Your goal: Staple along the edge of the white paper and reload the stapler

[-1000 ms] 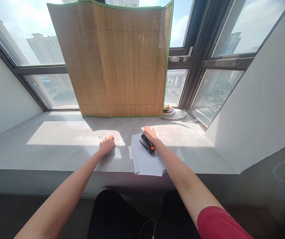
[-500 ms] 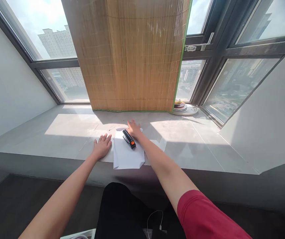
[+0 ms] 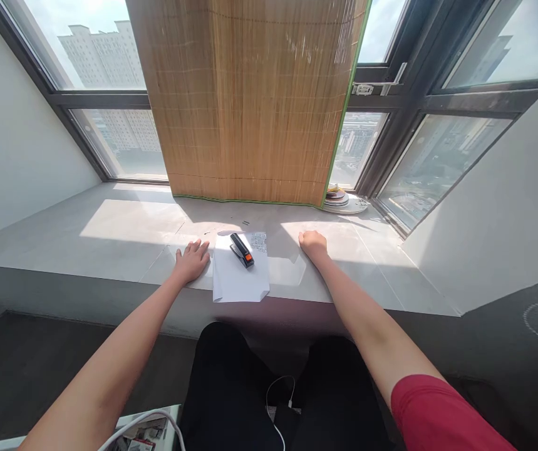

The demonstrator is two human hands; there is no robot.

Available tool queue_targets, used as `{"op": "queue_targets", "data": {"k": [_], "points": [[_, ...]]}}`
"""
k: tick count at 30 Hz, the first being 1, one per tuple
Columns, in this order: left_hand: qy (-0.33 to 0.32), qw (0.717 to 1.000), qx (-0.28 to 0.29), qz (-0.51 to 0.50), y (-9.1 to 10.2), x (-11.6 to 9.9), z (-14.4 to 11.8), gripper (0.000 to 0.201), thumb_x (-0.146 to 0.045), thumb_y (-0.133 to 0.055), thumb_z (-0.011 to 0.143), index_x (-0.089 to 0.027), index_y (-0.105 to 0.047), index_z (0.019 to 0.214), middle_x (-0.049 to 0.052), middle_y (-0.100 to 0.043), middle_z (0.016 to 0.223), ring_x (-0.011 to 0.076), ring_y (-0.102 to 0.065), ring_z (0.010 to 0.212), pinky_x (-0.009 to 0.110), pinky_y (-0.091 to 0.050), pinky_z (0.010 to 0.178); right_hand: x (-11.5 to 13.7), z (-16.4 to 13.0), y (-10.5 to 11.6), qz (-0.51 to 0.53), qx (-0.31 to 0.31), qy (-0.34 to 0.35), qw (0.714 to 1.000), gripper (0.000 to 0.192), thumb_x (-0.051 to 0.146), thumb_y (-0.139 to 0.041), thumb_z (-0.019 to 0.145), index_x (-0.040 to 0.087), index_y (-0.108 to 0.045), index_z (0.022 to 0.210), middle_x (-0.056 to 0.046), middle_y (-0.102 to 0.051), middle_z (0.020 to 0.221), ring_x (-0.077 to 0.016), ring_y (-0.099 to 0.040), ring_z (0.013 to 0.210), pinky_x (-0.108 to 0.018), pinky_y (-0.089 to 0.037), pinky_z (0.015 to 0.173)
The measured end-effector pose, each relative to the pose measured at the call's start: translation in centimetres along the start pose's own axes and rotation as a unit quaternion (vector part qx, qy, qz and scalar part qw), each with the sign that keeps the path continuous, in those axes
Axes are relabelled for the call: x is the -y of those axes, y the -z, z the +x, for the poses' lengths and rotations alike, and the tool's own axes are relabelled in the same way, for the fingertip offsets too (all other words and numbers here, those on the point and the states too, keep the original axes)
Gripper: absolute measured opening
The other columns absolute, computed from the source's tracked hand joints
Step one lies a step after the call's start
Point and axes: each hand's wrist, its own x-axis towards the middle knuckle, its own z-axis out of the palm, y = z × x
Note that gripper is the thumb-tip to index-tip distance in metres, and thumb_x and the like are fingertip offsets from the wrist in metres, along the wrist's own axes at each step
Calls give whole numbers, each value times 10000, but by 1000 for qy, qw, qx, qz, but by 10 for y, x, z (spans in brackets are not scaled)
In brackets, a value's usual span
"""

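A black stapler with an orange patch [image 3: 242, 250] lies at a slant on white paper sheets [image 3: 238, 285], whose upper right corner carries dark writing. To the left of the paper, my left hand [image 3: 192, 261] rests flat on the window sill with fingers spread, touching neither sheet nor stapler. My right hand [image 3: 313, 244] is closed in a fist on the sill, well to the right of the paper. Nothing shows in it. Small dark bits [image 3: 245, 222] lie on the sill just beyond the paper.
A bamboo blind [image 3: 259, 113] hangs behind the pale sill [image 3: 123, 250]. Stacked plates [image 3: 344, 202] stand at the back right, by the window frame. Below the sill's front edge are my knees, a white cable [image 3: 269, 401] and a white container [image 3: 170, 416].
My right hand has left the stapler's side, moved right and closed into a fist. The writing on the paper is now uncovered. My left hand stays flat; the view has shifted slightly.
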Motion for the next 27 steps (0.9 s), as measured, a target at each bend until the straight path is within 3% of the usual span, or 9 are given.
{"op": "queue_targets", "data": {"k": [4,6,7,9,11,15,22,27], "points": [[-1,1000,-11,5,-1,2,1,686,-465,-205,1102,-268,-374,1737,105,-280,1842,373,-214,1710,767,-206,1313,69,-17,-19,109,29,97,989,459,399,-404,1159,161,-796,1146,-125,-798,1140,-217,-701,1056,-306,-512,920],[-4,1000,-13,8,-2,3,2,679,-474,-205,1105,-282,-377,1734,94,-285,1841,368,-221,1709,756,-215,1317,109,-31,-32,187,55,171,966,405,483,-478,1138,246,-723,1357,-57,-777,1302,-194,-689,1136,-272,-517,952],[-4,1000,-14,10,-2,4,2,676,-478,-204,1107,-290,-376,1733,88,-285,1842,365,-221,1709,750,-217,1320,126,-39,-39,248,81,204,943,438,489,-599,1083,232,-678,1429,-75,-765,1333,-219,-685,1142,-292,-523,953],[-4,1000,-16,10,-3,4,2,669,-484,-200,1110,-302,-379,1729,78,-286,1842,361,-217,1711,740,-216,1324,151,-52,-52,299,112,218,922,577,392,-762,962,194,-623,1486,-98,-783,1245,-255,-690,1047,-329,-535,901],[-4,1000,-16,8,-2,5,2,664,-488,-202,1111,-307,-387,1723,81,-293,1839,359,-217,1711,735,-211,1326,159,-59,-61,312,120,202,921,547,238,-737,921,165,-628,1452,-100,-792,1123,-260,-681,948,-346,-531,852],[-4,1000,-16,-3,-1,4,2,659,-475,-223,1105,-290,-406,1709,98,-309,1830,351,-225,1703,742,-208,1317,130,-58,-60,318,109,158,928,405,148,-601,920,200,-668,1315,-71,-778,1020,-246,-671,882,-342,-523,812],[2,1000,-23,-13,-2,0,3,637,-460,-263,1102,-288,-427,1693,114,-326,1819,372,-242,1690,746,-208,1308,26,-64,-29,312,45,114,942,350,203,-664,862,219,-709,1209,-66,-787,998,-259,-703,891,-349,-521,804],[1,999,-42,-29,2,-1,1,576,-390,-336,1104,-253,-484,1643,170,-379,1779,415,-301,1644,760,-238,1278,1,-69,-21,292,24,101,951,299,216,-665,869,220,-722,1162,-54,-778,971,-250,-698,875,-351,-531,802]]}}
